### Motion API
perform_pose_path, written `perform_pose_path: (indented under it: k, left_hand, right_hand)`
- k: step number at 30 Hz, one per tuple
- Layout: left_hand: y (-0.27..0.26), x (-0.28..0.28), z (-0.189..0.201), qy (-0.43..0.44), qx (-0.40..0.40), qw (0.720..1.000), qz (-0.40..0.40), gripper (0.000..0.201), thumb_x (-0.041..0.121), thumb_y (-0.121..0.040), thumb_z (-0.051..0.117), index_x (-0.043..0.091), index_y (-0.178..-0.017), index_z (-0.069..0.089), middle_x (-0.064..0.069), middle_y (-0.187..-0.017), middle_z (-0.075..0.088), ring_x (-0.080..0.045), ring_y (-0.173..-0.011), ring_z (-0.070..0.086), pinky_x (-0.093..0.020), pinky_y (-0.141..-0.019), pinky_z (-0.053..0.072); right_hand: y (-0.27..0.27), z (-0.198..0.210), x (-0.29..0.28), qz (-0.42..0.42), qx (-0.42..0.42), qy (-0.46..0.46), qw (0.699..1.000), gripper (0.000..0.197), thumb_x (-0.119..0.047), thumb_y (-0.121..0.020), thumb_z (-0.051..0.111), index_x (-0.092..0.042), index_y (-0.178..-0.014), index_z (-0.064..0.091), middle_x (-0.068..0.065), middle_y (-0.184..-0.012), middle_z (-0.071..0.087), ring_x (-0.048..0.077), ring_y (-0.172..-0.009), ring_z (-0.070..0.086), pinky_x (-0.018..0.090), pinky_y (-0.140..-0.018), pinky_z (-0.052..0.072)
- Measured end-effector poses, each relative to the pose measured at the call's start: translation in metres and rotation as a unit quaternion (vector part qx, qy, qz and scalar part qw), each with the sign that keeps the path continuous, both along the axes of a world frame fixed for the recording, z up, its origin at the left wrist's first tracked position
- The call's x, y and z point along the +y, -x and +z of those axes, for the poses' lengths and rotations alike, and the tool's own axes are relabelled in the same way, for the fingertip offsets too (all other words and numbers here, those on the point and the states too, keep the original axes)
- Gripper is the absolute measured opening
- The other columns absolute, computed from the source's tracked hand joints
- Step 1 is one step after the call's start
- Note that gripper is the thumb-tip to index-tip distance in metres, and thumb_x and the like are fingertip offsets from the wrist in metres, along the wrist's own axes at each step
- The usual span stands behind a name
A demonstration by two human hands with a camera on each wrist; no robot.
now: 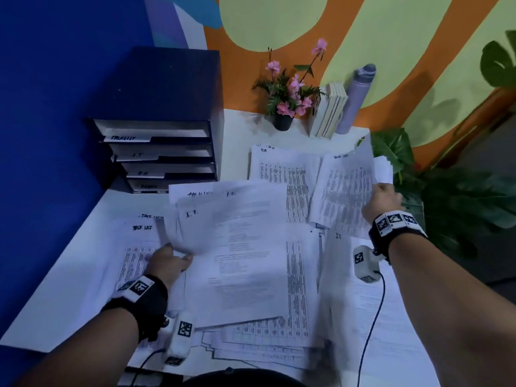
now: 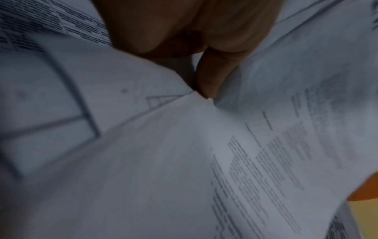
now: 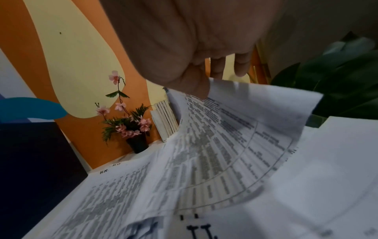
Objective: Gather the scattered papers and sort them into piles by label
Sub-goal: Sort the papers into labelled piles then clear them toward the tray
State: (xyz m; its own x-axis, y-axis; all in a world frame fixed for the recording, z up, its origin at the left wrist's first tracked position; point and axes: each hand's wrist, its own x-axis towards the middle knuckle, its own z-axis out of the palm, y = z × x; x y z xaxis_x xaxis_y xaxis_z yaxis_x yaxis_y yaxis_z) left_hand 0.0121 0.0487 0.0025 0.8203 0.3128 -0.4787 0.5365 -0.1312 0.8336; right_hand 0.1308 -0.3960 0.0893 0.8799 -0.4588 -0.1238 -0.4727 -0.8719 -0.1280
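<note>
our left hand [image 1: 167, 263] pinches an i.t. sheet [image 1: 240, 247] up off the scattered papers [image 1: 279, 339] to read its label; our right hand [image 1: 382, 202] grips a task list sheet [image 1: 343, 191], right of the tray rack [image 1: 159, 157], ready for piling.

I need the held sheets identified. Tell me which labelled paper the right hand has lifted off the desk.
The table-printed sheet headed "Task List", pinched at its right edge by the right hand. It curls upward; the "H.R." sheet beside it lies flat.
</note>
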Motion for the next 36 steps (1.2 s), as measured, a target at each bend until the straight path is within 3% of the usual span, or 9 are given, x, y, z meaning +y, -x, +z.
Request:
perform_pose_path:
  k: [9, 12, 16, 19, 22, 26, 29, 33, 36]
  left_hand:
    - [0.007, -0.025, 0.003, 0.058, -0.021, 0.997, -0.042, 0.043, 0.019, -0.059, 0.079, 0.010, -0.100, 0.070, -0.005, -0.095, 0.075, -0.033, -0.103, 0.066, -0.048, -0.095, 0.048]
    - [0.004, -0.030, 0.003, 0.057, -0.029, 0.997, -0.039, 0.039, 0.020, -0.061, 0.070, 0.006, -0.097, 0.069, -0.013, -0.096, 0.074, -0.034, -0.095, 0.065, -0.043, -0.088, 0.050]
    - [0.003, -0.033, 0.002, 0.018, -0.040, 0.996, -0.080, 0.042, 0.030, -0.063, 0.063, 0.004, -0.096, 0.068, -0.014, -0.093, 0.072, -0.026, -0.084, 0.064, -0.034, -0.076, 0.048]
    - [0.004, -0.034, 0.002, 0.043, -0.040, 0.995, -0.081, 0.040, 0.026, -0.064, 0.071, 0.005, -0.098, 0.069, -0.013, -0.097, 0.073, -0.031, -0.099, 0.066, -0.043, -0.088, 0.052]
    - [0.006, -0.035, 0.004, 0.112, -0.018, 0.992, -0.056, 0.024, -0.005, -0.077, 0.069, 0.005, -0.099, 0.070, -0.012, -0.102, 0.073, -0.028, -0.105, 0.065, -0.038, -0.097, 0.046]
    - [0.000, -0.029, -0.005, 0.090, 0.000, 0.996, -0.003, 0.021, -0.005, -0.074, 0.070, 0.008, -0.090, 0.071, -0.015, -0.104, 0.068, -0.033, -0.097, 0.066, -0.047, -0.091, 0.051]
    - [-0.001, -0.028, -0.009, 0.080, 0.030, 0.995, 0.042, 0.016, 0.004, -0.081, 0.068, 0.009, -0.097, 0.069, -0.010, -0.105, 0.064, -0.032, -0.103, 0.062, -0.049, -0.099, 0.047]
    - [-0.003, -0.024, -0.013, 0.123, 0.031, 0.990, 0.055, 0.058, 0.025, -0.043, 0.090, 0.004, -0.094, 0.072, -0.015, -0.098, 0.073, -0.036, -0.102, 0.063, -0.058, -0.097, 0.044]
    - [-0.005, -0.018, -0.019, 0.088, 0.019, 0.994, 0.055, 0.046, 0.025, -0.069, 0.083, 0.010, -0.109, 0.066, -0.012, -0.112, 0.068, -0.032, -0.104, 0.062, -0.048, -0.096, 0.045]
  right_hand:
    - [-0.021, -0.006, -0.011, -0.016, 0.060, 0.059, 0.996, 0.071, -0.009, -0.088, 0.051, -0.017, -0.151, 0.019, -0.004, -0.161, -0.011, 0.032, -0.147, -0.001, 0.058, -0.117, 0.014]
    - [-0.009, -0.001, 0.009, 0.082, 0.039, -0.052, 0.995, 0.067, -0.020, -0.091, 0.058, -0.022, -0.151, 0.026, 0.001, -0.163, 0.004, 0.031, -0.148, 0.009, 0.055, -0.117, 0.019]
    - [0.041, 0.001, 0.071, 0.104, 0.097, -0.517, 0.844, 0.033, -0.021, -0.089, 0.066, -0.025, -0.121, 0.064, -0.003, -0.120, 0.066, 0.024, -0.118, 0.056, 0.040, -0.098, 0.044]
    - [0.066, -0.005, 0.109, 0.130, 0.153, -0.590, 0.782, 0.026, -0.004, -0.095, 0.055, -0.022, -0.091, 0.073, -0.006, -0.085, 0.075, 0.013, -0.084, 0.070, 0.032, -0.081, 0.055]
    - [0.073, -0.015, 0.126, 0.072, 0.114, -0.599, 0.789, 0.055, 0.002, -0.097, 0.045, -0.022, -0.051, 0.064, -0.008, -0.049, 0.059, 0.005, -0.046, 0.053, 0.023, -0.055, 0.043]
    - [0.068, -0.028, 0.125, 0.003, 0.017, -0.633, 0.774, 0.017, -0.007, -0.091, 0.060, -0.019, -0.102, 0.058, 0.008, -0.086, 0.067, 0.015, -0.065, 0.063, 0.024, -0.058, 0.051]
    - [0.075, -0.046, 0.120, 0.126, 0.148, -0.553, 0.810, 0.066, -0.033, -0.071, 0.076, -0.029, -0.130, 0.047, 0.005, -0.112, 0.068, 0.022, -0.098, 0.067, 0.041, -0.082, 0.058]
    - [0.068, -0.049, 0.100, 0.102, 0.032, -0.414, 0.904, 0.054, -0.002, -0.086, 0.057, -0.026, -0.130, 0.037, 0.000, -0.087, 0.064, 0.012, -0.076, 0.063, 0.023, -0.064, 0.055]
    - [0.041, -0.030, 0.059, -0.003, -0.122, -0.308, 0.943, 0.041, 0.009, -0.086, 0.044, -0.014, -0.120, 0.037, 0.005, -0.075, 0.053, 0.020, -0.061, 0.051, 0.026, -0.048, 0.036]
